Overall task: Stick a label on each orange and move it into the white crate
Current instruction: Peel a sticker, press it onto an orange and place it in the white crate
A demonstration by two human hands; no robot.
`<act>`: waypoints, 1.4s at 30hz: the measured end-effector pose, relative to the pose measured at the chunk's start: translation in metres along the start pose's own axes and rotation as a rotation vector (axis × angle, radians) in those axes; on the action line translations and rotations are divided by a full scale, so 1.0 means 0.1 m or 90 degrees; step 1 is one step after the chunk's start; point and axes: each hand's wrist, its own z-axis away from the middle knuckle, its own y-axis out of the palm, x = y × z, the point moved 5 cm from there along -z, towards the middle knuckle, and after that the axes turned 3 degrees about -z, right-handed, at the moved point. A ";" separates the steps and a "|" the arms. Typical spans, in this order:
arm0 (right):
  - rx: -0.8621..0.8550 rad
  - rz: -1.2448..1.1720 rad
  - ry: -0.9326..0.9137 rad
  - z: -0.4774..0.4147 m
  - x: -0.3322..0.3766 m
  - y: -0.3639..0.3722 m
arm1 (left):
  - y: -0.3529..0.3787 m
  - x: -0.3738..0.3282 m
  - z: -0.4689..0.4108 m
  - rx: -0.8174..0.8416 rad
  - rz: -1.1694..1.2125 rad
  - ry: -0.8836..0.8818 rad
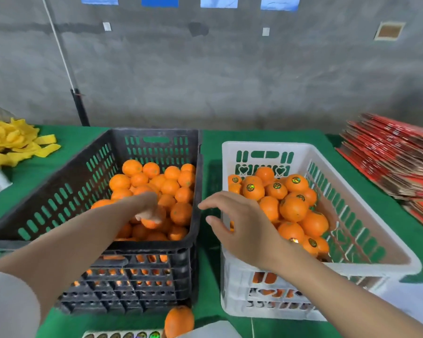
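A black slotted crate (59,191) of matt, scuffed hard plastic and a white slotted crate (376,215) of smoother, faintly glossy plastic sit on a green table cover (71,142) of matt, felt-like cloth. Each orange (181,213) has finely dimpled peel with a soft sheen. Round labels (296,180) glint like foil. The grey wall (205,81) looks rough, like concrete.

Green table (210,147) — black crate (59,191), white crate (266,146), loose orange (179,322), label sheet (122,334).

One black crate (59,191), one white crate (266,145), one loose orange (178,322), one label sheet (122,334).
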 end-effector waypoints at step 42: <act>0.261 -0.363 0.331 1.47 -0.33 0.04 | 0.69 -0.75 2.08 0.170 0.762 0.348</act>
